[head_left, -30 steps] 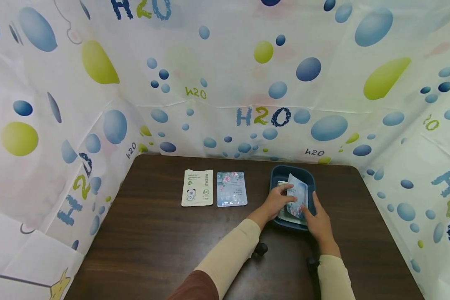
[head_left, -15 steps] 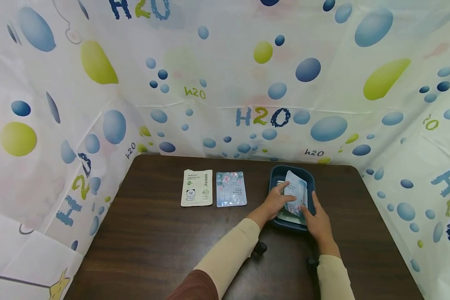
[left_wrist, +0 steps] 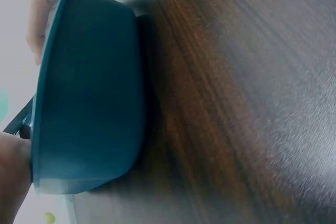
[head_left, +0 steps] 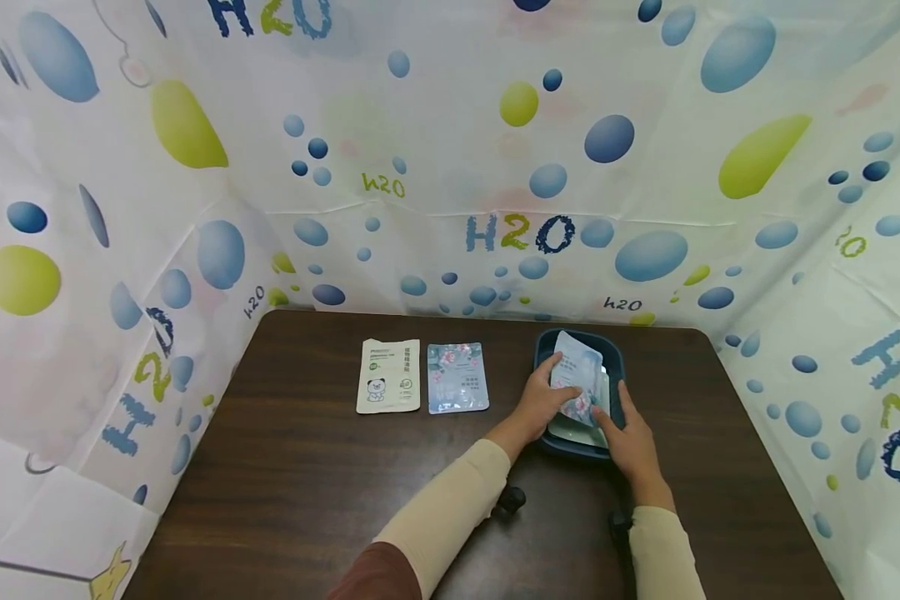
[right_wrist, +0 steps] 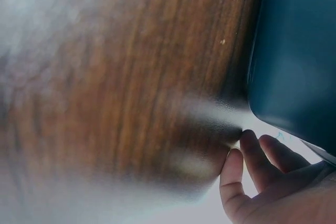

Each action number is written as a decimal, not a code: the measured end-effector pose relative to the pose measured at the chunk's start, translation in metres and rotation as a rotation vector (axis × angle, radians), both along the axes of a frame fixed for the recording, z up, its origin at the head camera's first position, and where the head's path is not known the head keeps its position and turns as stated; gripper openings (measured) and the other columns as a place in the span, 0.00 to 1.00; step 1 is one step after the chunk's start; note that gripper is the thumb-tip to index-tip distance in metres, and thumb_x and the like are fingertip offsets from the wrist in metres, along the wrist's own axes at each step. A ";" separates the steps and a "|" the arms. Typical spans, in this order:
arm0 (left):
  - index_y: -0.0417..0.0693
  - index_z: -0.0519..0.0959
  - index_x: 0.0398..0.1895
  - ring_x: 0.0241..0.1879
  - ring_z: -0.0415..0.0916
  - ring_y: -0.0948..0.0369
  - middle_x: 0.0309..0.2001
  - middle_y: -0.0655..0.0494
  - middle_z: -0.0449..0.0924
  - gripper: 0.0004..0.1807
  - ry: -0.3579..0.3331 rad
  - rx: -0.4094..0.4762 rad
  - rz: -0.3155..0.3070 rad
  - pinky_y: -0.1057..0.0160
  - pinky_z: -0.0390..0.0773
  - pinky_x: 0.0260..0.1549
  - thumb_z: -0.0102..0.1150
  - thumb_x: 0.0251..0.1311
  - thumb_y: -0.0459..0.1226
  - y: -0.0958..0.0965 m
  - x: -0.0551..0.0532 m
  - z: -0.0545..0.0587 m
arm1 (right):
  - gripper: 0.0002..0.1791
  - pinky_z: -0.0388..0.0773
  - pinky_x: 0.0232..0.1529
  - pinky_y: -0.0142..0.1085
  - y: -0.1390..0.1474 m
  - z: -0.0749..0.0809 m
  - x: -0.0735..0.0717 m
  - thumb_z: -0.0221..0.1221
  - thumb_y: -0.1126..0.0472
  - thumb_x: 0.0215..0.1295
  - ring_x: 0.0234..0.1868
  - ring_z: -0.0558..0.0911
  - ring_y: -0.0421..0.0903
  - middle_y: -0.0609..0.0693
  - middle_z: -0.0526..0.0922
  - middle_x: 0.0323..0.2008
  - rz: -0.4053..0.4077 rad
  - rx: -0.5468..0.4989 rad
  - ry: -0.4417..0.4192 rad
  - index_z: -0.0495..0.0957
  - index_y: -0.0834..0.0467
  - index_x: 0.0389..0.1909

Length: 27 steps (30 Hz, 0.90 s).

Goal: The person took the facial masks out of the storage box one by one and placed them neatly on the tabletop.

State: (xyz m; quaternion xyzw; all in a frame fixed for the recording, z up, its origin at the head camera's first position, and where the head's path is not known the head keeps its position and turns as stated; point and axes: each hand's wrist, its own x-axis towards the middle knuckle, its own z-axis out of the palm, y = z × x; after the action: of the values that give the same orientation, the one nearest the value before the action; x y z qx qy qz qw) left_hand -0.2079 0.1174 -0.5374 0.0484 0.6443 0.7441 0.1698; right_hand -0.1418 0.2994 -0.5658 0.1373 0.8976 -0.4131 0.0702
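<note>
A dark blue plastic basin [head_left: 576, 451] stands at the back right of the table. My left hand [head_left: 534, 406] reaches over its left side and pinches a light-blue floral sachet [head_left: 577, 371] between thumb and fingers. Under that sachet lies a pale green packet [head_left: 579, 432], partly covered. My right hand [head_left: 632, 450] holds the basin's right side, thumb over the rim at the sachet's lower corner. In the right wrist view the fingers of the right hand [right_wrist: 268, 182] hang along the outside of the basin [right_wrist: 299, 61]. The left wrist view looks at the basin's outer wall [left_wrist: 89, 87].
Left of the basin, a cream packet with a bear print [head_left: 388, 377] and a blue floral sachet [head_left: 457, 377] lie flat side by side on the dark wooden table [head_left: 292, 483]. A white curtain [head_left: 420, 108] with coloured drops hangs behind and at both sides.
The left hand has drawn the held sachet to the left and tipped it, uncovering more of what lies beneath at its right. The right hand stays at the basin's side.
</note>
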 end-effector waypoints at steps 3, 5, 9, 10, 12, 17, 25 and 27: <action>0.50 0.62 0.78 0.69 0.69 0.54 0.76 0.48 0.65 0.39 0.005 0.024 0.019 0.51 0.73 0.69 0.64 0.65 0.32 -0.006 -0.004 0.002 | 0.50 0.45 0.76 0.69 -0.001 -0.001 -0.001 0.47 0.27 0.71 0.81 0.46 0.70 0.64 0.42 0.82 0.004 -0.001 -0.012 0.29 0.37 0.82; 0.50 0.62 0.78 0.72 0.66 0.53 0.77 0.47 0.63 0.38 0.005 0.041 0.036 0.52 0.73 0.69 0.63 0.65 0.32 -0.011 -0.007 0.004 | 0.51 0.44 0.76 0.69 -0.001 0.000 0.000 0.47 0.27 0.71 0.81 0.45 0.70 0.63 0.40 0.82 0.003 -0.005 -0.029 0.28 0.36 0.81; 0.49 0.61 0.79 0.79 0.55 0.52 0.80 0.48 0.57 0.38 -0.001 0.091 0.061 0.51 0.69 0.72 0.61 0.65 0.31 -0.021 -0.014 0.011 | 0.51 0.43 0.76 0.69 -0.001 0.000 0.000 0.47 0.27 0.70 0.81 0.43 0.70 0.63 0.38 0.83 -0.003 -0.007 -0.053 0.27 0.35 0.81; 0.49 0.61 0.79 0.80 0.52 0.52 0.81 0.48 0.55 0.38 0.002 0.103 0.062 0.50 0.67 0.73 0.61 0.66 0.31 -0.024 -0.015 0.013 | 0.51 0.43 0.76 0.69 -0.001 0.001 -0.001 0.47 0.27 0.70 0.81 0.43 0.70 0.62 0.38 0.83 -0.004 -0.008 -0.055 0.27 0.35 0.81; 0.48 0.60 0.79 0.81 0.49 0.51 0.82 0.49 0.52 0.38 0.009 0.127 0.061 0.49 0.65 0.74 0.60 0.66 0.31 -0.029 -0.018 0.016 | 0.51 0.43 0.76 0.69 -0.001 0.001 -0.001 0.48 0.27 0.70 0.81 0.43 0.69 0.62 0.38 0.83 -0.005 -0.010 -0.054 0.27 0.35 0.81; 0.49 0.59 0.80 0.82 0.44 0.50 0.83 0.50 0.49 0.37 0.032 0.152 0.057 0.48 0.59 0.77 0.58 0.68 0.32 -0.037 -0.024 0.025 | 0.51 0.43 0.76 0.69 -0.001 0.001 -0.001 0.48 0.27 0.70 0.81 0.43 0.69 0.62 0.38 0.83 -0.004 -0.008 -0.048 0.27 0.35 0.81; 0.46 0.60 0.79 0.80 0.51 0.50 0.82 0.48 0.50 0.36 0.033 0.209 0.092 0.50 0.59 0.77 0.56 0.68 0.30 -0.050 -0.032 0.033 | 0.51 0.43 0.77 0.69 -0.001 0.000 -0.001 0.47 0.27 0.71 0.81 0.44 0.70 0.62 0.39 0.83 -0.003 0.001 -0.042 0.27 0.36 0.81; 0.46 0.59 0.79 0.79 0.54 0.50 0.82 0.47 0.51 0.36 0.034 0.221 0.101 0.50 0.59 0.77 0.56 0.69 0.30 -0.054 -0.034 0.035 | 0.51 0.43 0.77 0.68 -0.001 0.000 -0.002 0.47 0.27 0.71 0.81 0.44 0.69 0.62 0.39 0.83 -0.002 0.001 -0.035 0.28 0.36 0.81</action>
State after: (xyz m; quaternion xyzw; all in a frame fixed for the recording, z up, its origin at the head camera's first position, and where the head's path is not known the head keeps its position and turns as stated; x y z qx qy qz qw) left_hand -0.2422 0.0635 -0.5027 0.0469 0.5629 0.8172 0.1148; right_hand -0.1434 0.2985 -0.5659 0.1455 0.8962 -0.4104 0.0854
